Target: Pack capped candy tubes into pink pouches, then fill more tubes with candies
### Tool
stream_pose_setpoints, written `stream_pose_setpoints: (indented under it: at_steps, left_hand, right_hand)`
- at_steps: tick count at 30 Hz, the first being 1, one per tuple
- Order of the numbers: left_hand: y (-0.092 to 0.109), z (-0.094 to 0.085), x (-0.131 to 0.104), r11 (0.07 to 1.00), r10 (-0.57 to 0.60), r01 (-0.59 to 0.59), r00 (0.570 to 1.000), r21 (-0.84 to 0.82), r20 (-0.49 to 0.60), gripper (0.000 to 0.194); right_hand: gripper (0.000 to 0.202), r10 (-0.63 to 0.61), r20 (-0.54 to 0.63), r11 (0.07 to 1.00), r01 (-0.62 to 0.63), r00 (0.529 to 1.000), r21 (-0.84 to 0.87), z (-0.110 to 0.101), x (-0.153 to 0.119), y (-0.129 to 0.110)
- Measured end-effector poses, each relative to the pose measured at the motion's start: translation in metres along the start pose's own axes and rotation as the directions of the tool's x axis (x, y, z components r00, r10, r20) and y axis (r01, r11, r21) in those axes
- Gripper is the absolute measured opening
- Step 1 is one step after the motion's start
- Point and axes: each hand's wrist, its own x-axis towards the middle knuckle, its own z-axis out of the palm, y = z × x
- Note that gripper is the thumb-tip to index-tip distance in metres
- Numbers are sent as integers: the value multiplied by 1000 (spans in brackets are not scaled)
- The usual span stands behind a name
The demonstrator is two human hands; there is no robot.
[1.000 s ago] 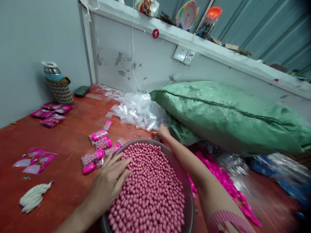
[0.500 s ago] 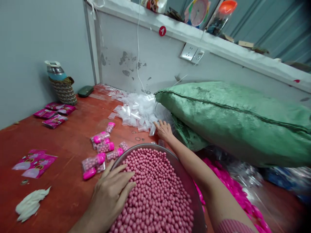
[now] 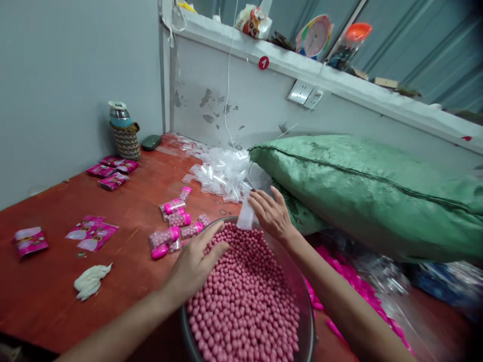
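Note:
A large metal bowl [image 3: 310, 322] full of round pink candy balls [image 3: 241, 296] stands in front of me. My right hand [image 3: 272, 213] is closed on a clear plastic bottle [image 3: 246, 213], held at a tilt over the bowl's far edge, its lower end close to the balls. Over the left rim lies my left hand [image 3: 198, 259], fingers stretched and thumb apart, with nothing visible in it. Left of the bowl are several filled bottles with bright pink caps [image 3: 174, 206]. Behind them spreads a heap of clear empty bottles [image 3: 221, 173].
A big green sack [image 3: 362, 191] fills the right side, above loose pink caps [image 3: 350, 276] and clear plastic bags. Pink printed packets [image 3: 113, 181], flat labels [image 3: 92, 234], a crumpled white tissue [image 3: 91, 281] and a flask in a woven cover [image 3: 126, 141] stand or lie left.
My right hand has come back from the heap to the bowl with a clear bottle. My left hand has shifted a little along the rim. The view has turned slightly left.

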Motion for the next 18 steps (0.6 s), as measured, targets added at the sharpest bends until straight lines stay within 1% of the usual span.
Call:
stream_pose_setpoints:
  at_steps: [1,2,4,5,6,7,8,9,10,11,12,13,14,15,16,17,18]
  left_hand:
    - [5,3,4,984,-82,87,996,-157,35,42]
    - [10,8,8,939,-136,161,985,-303,104,41]
    - [17,18,10,798,-185,298,948,-523,258,37]
    - [19,24,8,726,-200,364,923,-583,328,35]
    - [21,28,5,666,-219,419,900,-617,376,34]
    - [22,32,1,626,-240,459,883,-630,404,34]
    - [23,34,-4,609,-260,479,873,-632,412,35]
    - [24,36,-9,609,-271,484,872,-629,408,36]
    - [25,38,-14,622,-268,476,876,-622,402,36]
    - [25,39,-19,641,-253,460,882,-614,397,36]
    - [26,41,-22,664,-229,442,888,-604,397,35]
    - [27,43,-26,689,-205,421,894,-589,400,33]
    - [27,46,-29,718,-184,398,900,-571,396,32]
    - [28,48,-32,747,-169,372,907,-550,385,30]
    - [28,51,-34,776,-163,349,916,-526,368,29]
    - [29,54,-37,800,-164,331,923,-500,348,28]
    - [30,57,-39,820,-165,314,930,-478,329,27]
  right_hand:
    - [34,-32,-19,999,33,999,31,-18,-4,-15]
    - [35,-51,-35,996,53,998,66,-35,-9,-29]
    - [38,-47,-50,982,55,998,181,-59,-20,-55]
    - [39,-6,-59,964,22,998,267,-67,-25,-65]
    - [40,77,-67,927,-47,995,372,-72,-31,-74]
    - [40,203,-60,856,-147,977,496,-75,-37,-81]
    - [40,354,-18,729,-264,935,632,-77,-43,-87]
    - [39,496,65,538,-366,866,759,-78,-48,-92]
    - [38,594,184,301,-428,784,852,-79,-52,-97]
    - [37,628,311,61,-444,713,894,-80,-55,-101]
    - [36,613,421,-146,-428,669,892,-81,-57,-106]
    - [36,573,501,-306,-398,649,865,-83,-58,-110]
    - [36,535,553,-419,-367,639,830,-85,-58,-114]
    - [35,513,585,-494,-342,628,800,-88,-58,-119]
    - [34,508,607,-543,-320,611,776,-90,-56,-123]
    - [33,523,621,-576,-295,584,762,-93,-54,-127]
    - [31,554,627,-598,-263,547,758,-95,-52,-130]
